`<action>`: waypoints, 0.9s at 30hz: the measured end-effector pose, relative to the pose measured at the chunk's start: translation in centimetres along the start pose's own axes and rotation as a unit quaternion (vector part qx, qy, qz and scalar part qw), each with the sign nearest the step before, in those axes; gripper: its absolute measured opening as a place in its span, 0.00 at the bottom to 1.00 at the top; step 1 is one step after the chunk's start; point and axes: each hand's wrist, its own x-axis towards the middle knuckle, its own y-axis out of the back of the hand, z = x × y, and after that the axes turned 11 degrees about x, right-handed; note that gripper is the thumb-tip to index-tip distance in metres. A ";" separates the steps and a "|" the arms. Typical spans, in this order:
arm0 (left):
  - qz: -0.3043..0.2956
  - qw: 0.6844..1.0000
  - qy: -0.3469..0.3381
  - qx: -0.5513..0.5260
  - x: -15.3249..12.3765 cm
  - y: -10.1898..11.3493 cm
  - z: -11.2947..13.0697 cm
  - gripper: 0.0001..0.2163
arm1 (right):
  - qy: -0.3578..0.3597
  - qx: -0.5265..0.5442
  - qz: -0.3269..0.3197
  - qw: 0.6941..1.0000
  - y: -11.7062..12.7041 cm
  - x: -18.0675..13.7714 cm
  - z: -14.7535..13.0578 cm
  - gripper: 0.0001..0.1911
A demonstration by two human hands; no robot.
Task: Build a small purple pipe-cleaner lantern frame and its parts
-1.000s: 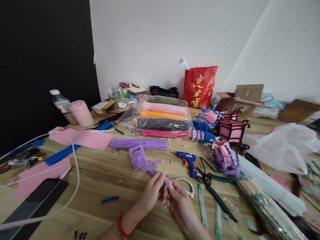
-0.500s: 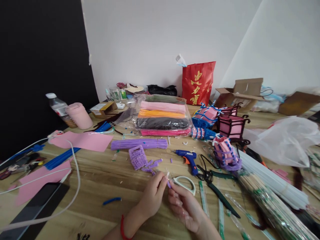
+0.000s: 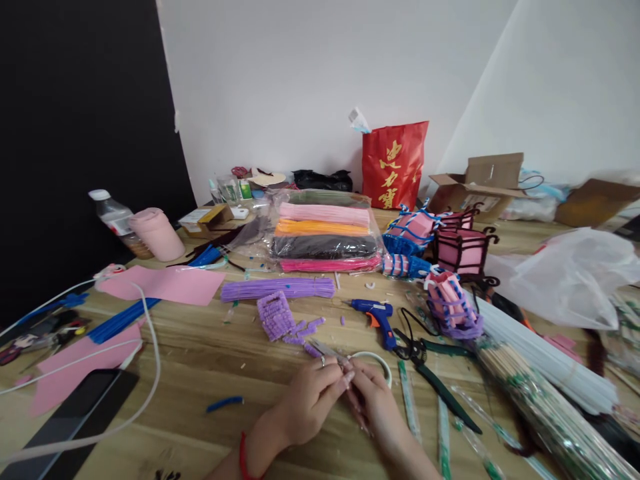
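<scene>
Near the front edge of the wooden table (image 3: 210, 360), my left hand (image 3: 310, 400) and my right hand (image 3: 376, 405) meet with the fingertips pinched together. Both are closed on a thin stick (image 3: 325, 351) that carries a small purple piece and points away to the left. Just beyond the fingers lies a pair of white scissors (image 3: 376, 360). A pile of short purple cut pieces (image 3: 276, 316) and a bundle of purple pipe cleaners (image 3: 278, 288) lie further back. A blue glue gun (image 3: 376, 317) rests to the right of them.
A pack of coloured pipe cleaners (image 3: 325, 237), three small lanterns (image 3: 463, 251), a red bag (image 3: 395, 164) and a box (image 3: 480, 188) stand behind. At right are pliers (image 3: 431, 375), bundled sticks (image 3: 531, 400) and a plastic bag (image 3: 570, 280). At left are a phone (image 3: 75, 415), cable (image 3: 151, 360), pink sheets (image 3: 165, 284) and a bottle (image 3: 116, 219).
My hands drew apart briefly, then came back together and a little nearer to me. The stick now points away to the left. The view has shifted slightly.
</scene>
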 end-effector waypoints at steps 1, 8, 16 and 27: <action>0.003 1.000 0.006 -0.010 0.0 0.1 0.0 0.15 | 0.000 -0.005 0.000 1.000 -0.1 -0.1 -0.1 0.21; 0.071 0.996 0.053 -0.032 -0.3 -0.8 -0.2 0.15 | 0.051 -0.071 0.029 0.996 -0.4 0.0 -0.2 0.23; 0.095 0.993 0.052 0.042 -0.5 -1.6 -0.3 0.15 | -0.058 0.010 -0.012 0.998 0.4 0.6 0.7 0.20; -0.034 0.988 0.011 0.148 -0.5 -0.9 -0.2 0.12 | -0.182 -0.009 -0.012 0.983 0.6 0.1 -1.2 0.15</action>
